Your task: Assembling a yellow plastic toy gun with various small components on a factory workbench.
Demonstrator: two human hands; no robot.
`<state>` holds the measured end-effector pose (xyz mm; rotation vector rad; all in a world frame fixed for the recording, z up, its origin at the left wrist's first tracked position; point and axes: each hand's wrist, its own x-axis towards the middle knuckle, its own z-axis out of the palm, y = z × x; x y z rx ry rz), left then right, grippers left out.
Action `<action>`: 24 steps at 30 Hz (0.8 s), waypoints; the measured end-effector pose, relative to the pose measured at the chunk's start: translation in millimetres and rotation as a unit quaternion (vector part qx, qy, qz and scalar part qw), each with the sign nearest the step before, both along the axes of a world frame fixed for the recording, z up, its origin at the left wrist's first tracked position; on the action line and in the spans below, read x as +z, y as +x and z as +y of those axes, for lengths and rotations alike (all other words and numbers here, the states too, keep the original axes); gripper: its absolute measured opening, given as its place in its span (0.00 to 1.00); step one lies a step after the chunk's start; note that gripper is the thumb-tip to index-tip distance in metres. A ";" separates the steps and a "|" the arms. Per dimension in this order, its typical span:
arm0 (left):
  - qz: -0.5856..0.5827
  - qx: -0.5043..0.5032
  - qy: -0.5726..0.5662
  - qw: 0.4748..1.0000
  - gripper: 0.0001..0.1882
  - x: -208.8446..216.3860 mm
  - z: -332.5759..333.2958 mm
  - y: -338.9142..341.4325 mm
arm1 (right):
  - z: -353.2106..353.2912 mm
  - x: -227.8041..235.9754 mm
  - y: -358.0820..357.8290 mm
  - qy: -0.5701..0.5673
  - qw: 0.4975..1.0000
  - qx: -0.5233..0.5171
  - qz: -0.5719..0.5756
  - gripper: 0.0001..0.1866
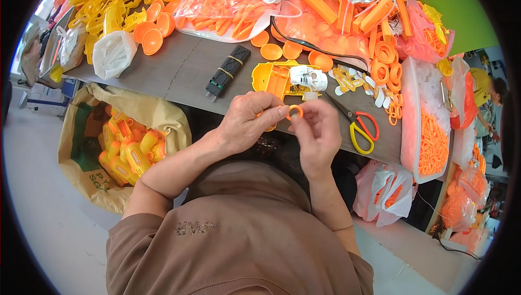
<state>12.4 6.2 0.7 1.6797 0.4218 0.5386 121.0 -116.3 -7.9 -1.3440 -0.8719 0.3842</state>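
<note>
A small orange ring [296, 106] is held between the fingertips of both hands at the table's front edge. My left hand [244, 119] pinches its left side with thumb and forefinger. On the other side, my right hand [319, 132] has its fingers closed on it. Just beyond my hands lies an open yellow plastic shell [262, 76] with an orange insert [280, 81] and a white mechanism [308, 77]. A little orange plastic shows below my left fingers, mostly hidden. Scissors [354, 124] with red and yellow handles lie to the right of my right hand.
A black electric screwdriver [228, 71] lies left of the shell. Orange cups [271, 51], rings [385, 52] and bagged parts [233, 2] crowd the back. A clear bin [426, 148] stands right; a sack [81, 127] of yellow shells stands lower left.
</note>
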 end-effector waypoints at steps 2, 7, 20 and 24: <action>0.070 -0.061 0.000 0.996 0.10 1.6 6.7 -6.5 | -8.7 -0.3 4.4 -0.024 0.955 -0.005 -0.295 0.16; 0.129 -0.139 0.040 0.981 0.10 0.1 20.5 -8.4 | -17.2 -5.0 5.9 -0.101 0.911 0.065 -0.395 0.18; 0.018 -0.037 0.485 0.873 0.28 -37.2 41.3 11.7 | 10.7 -20.2 28.9 -0.214 0.908 0.032 -0.359 0.07; 0.018 -0.045 0.472 0.880 0.28 -38.1 42.2 13.2 | 14.9 -16.4 36.1 -0.263 0.874 0.043 -0.406 0.06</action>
